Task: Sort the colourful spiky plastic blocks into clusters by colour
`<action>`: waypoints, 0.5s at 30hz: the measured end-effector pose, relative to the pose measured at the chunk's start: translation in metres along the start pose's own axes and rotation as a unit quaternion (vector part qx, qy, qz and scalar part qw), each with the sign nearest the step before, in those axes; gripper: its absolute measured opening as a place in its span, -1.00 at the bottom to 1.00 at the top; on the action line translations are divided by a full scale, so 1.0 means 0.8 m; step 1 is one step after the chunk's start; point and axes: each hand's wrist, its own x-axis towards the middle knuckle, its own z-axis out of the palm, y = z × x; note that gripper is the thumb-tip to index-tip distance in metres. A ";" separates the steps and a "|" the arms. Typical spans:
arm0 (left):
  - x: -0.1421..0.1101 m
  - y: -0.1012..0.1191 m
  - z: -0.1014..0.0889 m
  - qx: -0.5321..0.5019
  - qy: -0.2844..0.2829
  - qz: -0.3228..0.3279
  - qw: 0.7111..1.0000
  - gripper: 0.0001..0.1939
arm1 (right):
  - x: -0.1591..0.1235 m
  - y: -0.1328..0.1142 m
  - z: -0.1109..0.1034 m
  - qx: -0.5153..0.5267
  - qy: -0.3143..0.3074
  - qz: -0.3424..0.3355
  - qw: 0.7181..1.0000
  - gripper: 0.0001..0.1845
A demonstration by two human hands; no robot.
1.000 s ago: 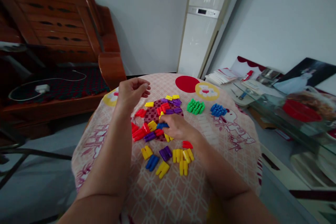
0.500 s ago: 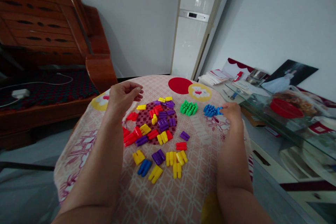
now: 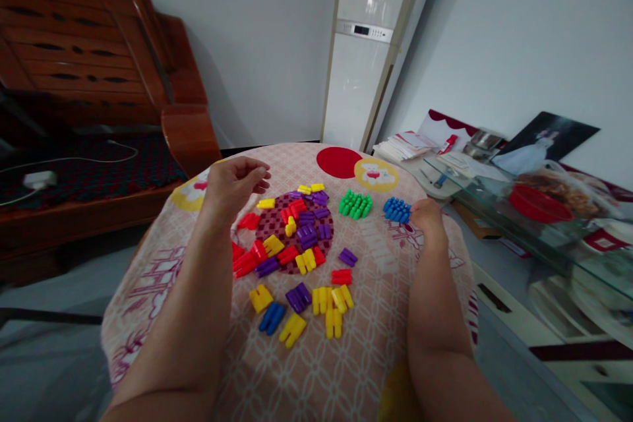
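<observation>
My right hand [image 3: 426, 215] is at the right end of a tight group of blue plastic toy blocks [image 3: 397, 210]. Its fingers are pinched at the end block, partly hiding it. Left of that group stand green blocks [image 3: 355, 204] in neat rows. Over the left side of the table my left hand [image 3: 238, 179] hovers with loosely bent fingers, thumb apart, and nothing visible in it. Below and right of it lie scattered red blocks [image 3: 250, 258], purple blocks [image 3: 307, 235] and yellow blocks [image 3: 292, 330]. A single blue block [image 3: 271, 318] lies nearer to me.
A patterned cloth [image 3: 366, 362] covers the round table. To the right is a glass-topped cabinet [image 3: 475, 194] with papers, a red bowl [image 3: 539, 203] and a plastic bag. A wooden bench [image 3: 89, 72] stands at left, a tall white air conditioner [image 3: 353, 86] behind.
My right hand has shifted slightly left and down, and the blue block at its fingertips now sits against the blue group. My left hand has hardly moved.
</observation>
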 end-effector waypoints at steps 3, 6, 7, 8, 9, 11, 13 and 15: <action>0.000 -0.001 0.000 -0.003 0.001 0.003 1.000 -0.85 | -0.001 -0.014 -0.015 -0.019 0.007 0.028 0.999 -0.75; -0.001 0.001 0.001 0.001 0.007 0.005 1.000 -0.85 | -0.010 -0.056 -0.033 0.047 0.017 -0.013 0.999 -0.77; -0.002 0.002 0.001 0.003 0.009 0.003 1.000 -0.85 | -0.017 -0.076 -0.039 0.086 0.004 -0.048 0.995 -0.77; -0.002 0.003 0.001 0.006 0.011 0.001 1.000 -0.86 | -0.027 -0.098 -0.043 0.129 -0.026 -0.097 0.986 -0.78; -0.003 0.004 0.002 0.006 0.013 0.000 1.000 -0.86 | -0.039 -0.123 -0.048 0.172 -0.059 -0.161 0.970 -0.78; -0.003 0.005 0.001 0.003 0.013 -0.001 1.000 -0.87 | -0.071 -0.172 -0.053 0.226 -0.145 -0.296 0.917 -0.81; -0.004 0.006 -0.001 -0.001 0.014 0.000 1.000 -0.88 | -0.109 -0.217 -0.052 0.228 -0.240 -0.411 0.850 -0.85; -0.004 0.007 -0.004 -0.002 0.016 0.000 1.000 -0.88 | -0.148 -0.252 -0.045 0.190 -0.297 -0.507 0.787 -0.90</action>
